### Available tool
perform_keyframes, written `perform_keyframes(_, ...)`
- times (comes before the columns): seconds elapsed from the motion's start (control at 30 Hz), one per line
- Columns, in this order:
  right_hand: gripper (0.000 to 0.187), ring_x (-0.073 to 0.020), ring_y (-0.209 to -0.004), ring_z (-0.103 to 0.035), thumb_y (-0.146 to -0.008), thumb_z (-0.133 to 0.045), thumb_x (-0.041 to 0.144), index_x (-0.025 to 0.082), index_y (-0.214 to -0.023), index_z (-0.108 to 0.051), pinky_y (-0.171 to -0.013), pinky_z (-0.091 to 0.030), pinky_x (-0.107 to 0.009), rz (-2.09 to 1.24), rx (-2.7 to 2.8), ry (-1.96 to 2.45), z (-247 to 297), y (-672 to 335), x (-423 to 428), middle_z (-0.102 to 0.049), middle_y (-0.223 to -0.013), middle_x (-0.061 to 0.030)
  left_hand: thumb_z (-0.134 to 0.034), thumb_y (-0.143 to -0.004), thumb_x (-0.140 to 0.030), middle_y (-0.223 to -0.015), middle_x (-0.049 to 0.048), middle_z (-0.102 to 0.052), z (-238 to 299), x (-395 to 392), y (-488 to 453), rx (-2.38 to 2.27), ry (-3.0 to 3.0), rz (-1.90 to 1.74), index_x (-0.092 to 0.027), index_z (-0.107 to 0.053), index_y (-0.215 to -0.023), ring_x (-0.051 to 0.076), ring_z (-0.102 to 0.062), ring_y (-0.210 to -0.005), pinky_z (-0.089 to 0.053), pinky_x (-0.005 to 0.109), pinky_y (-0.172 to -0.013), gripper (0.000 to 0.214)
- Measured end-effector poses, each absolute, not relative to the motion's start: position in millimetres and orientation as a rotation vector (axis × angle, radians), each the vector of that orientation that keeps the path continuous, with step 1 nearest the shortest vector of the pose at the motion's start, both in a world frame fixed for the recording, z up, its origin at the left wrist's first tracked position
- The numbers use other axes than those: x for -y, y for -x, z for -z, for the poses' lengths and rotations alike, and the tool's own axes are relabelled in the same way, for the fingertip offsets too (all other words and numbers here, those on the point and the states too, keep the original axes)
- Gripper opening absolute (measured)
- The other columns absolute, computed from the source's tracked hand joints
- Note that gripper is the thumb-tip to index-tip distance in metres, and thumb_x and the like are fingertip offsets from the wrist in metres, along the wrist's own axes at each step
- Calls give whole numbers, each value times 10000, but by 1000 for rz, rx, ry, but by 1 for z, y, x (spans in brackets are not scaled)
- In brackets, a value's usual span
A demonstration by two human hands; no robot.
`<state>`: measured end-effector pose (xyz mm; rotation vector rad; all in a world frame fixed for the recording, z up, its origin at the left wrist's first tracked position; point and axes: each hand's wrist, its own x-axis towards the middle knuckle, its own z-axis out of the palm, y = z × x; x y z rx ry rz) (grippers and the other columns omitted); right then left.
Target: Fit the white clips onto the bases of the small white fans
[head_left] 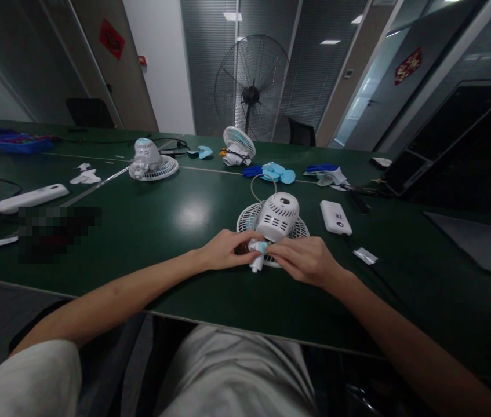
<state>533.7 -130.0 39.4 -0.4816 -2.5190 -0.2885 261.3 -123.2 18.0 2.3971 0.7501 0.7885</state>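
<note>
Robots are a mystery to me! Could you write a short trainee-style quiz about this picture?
1. How many small white fans are on the table?
2. True or false: the left hand and right hand both have their fingers at the nearest fan's white-and-light-blue part.
3. What colour is the big caged fan beyond the table? A: white; B: red; C: black.

Key: 1. Three. 2. True. 3. C.

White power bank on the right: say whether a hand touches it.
No: the power bank lies apart from the left hand and right hand.
</note>
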Motion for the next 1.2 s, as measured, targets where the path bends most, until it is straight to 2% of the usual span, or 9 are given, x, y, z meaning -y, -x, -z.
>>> perform_keyframes(0.3,247,-154,-774,-713,-1029,-575,222,217,-1250,-685,-629,-517,-269,364,2495,499,-35,-533,125,-777,-1012,-51,-579,-1013,-422,-803,-15,-635,-20,124,-261,-762,-2386,-792,-190,-577,-1285,117,-611,-656,-460,207,-617,357)
perform_keyframes(0.47,175,-145,-694,-693,-1034,-588,304,188,-1049,-718,-618,-489,-266,323,2411,611,-30,-522,128,-763,-851,-33,-584,-1006,-418,-802,-12,-650,-19,126,-262,-776,-2389,-804,-185,-586,-1286,116,-623,-653,-463,207,-620,364)
perform_keyframes(0.57,243,-129,-586,-643,-1039,-562,309,176,-886,-696,-561,-436,-269,310,2346,698,-27,-515,130,-713,-710,-15,-579,-1007,-429,-755,-22,-628,-18,127,-264,-787,-2391,-806,-184,-595,-1273,116,-611,-635,-454,204,-605,362)
perform_keyframes(0.63,269,-120,-555,-620,-1045,-543,312,179,-858,-684,-547,-417,-269,275,2331,720,-26,-511,131,-690,-677,-6,-578,-1008,-437,-746,-25,-622,-18,127,-265,-798,-2392,-811,-185,-596,-1265,115,-603,-626,-448,203,-597,360)
perform_keyframes(0.8,239,-121,-586,-631,-1052,-536,315,182,-926,-689,-561,-432,-270,200,2364,712,-32,-513,134,-703,-723,-7,-569,-1019,-455,-829,-5,-657,-19,126,-266,-804,-2396,-806,-202,-582,-1315,123,-613,-668,-453,210,-616,390)
perform_keyframes(0.9,186,-135,-668,-673,-1025,-586,306,174,-1118,-676,-597,-477,-274,194,2381,660,-36,-520,134,-752,-882,-32,-556,-1031,-446,-892,11,-673,-20,126,-267,-802,-2392,-800,-207,-574,-1341,128,-624,-702,-462,217,-640,392)
perform_keyframes(1.0,288,-154,-734,-696,-1009,-608,287,193,-1280,-627,-619,-500,-283,236,2448,573,-37,-529,130,-764,-980,-47,-557,-1035,-436,-882,7,-667,-22,126,-266,-791,-2392,-785,-201,-574,-1330,125,-623,-695,-457,219,-642,378)
perform_keyframes(1.1,269,-154,-722,-693,-1015,-607,290,216,-1271,-640,-605,-489,-285,284,2466,540,-37,-533,125,-767,-984,-41,-552,-1038,-435,-847,0,-654,-22,126,-266,-786,-2387,-781,-196,-579,-1311,124,-617,-684,-452,218,-633,364)
perform_keyframes(1.2,186,-144,-702,-683,-1020,-610,318,195,-1138,-683,-604,-474,-280,255,2424,588,-36,-528,126,-758,-931,-34,-561,-1032,-435,-848,3,-654,-22,127,-266,-783,-2381,-793,-193,-588,-1295,126,-614,-685,-458,217,-635,358)
